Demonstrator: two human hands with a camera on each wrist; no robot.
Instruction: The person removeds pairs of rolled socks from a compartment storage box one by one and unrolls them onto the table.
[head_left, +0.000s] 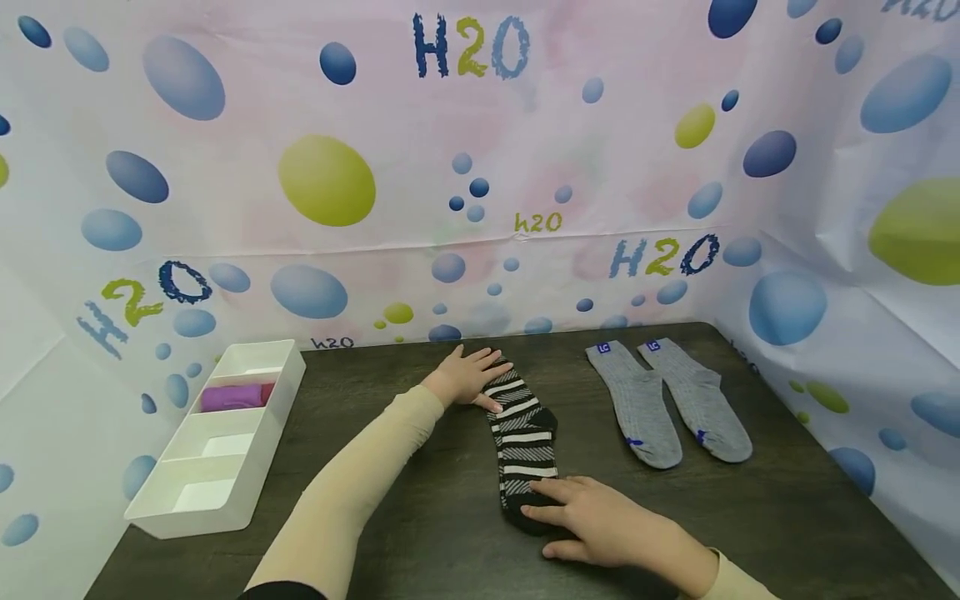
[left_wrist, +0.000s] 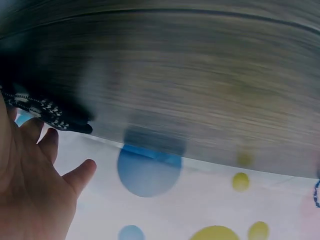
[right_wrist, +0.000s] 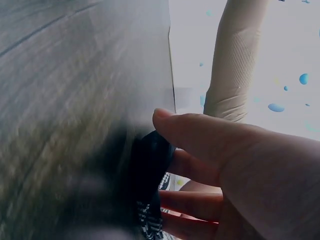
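Observation:
A black sock with white and grey stripes [head_left: 525, 446] lies lengthwise on the dark table between my hands. At its far, cuff end my left hand [head_left: 467, 379] rests with fingers spread over the fabric. My right hand [head_left: 600, 523] touches the black toe end nearest me, its fingers extended and the thumb off to the side. In the left wrist view the sock's patterned edge [left_wrist: 45, 111] shows beyond the spread fingers. The right wrist view has the dark toe [right_wrist: 150, 155] beside the fingertips.
Two grey socks [head_left: 637, 404] with blue marks lie side by side at the right. On the left stands a white divided box [head_left: 251, 492], a rolled purple item [head_left: 232, 397] in one compartment. A patterned sheet [head_left: 480, 125] hangs behind the table [head_left: 420, 517].

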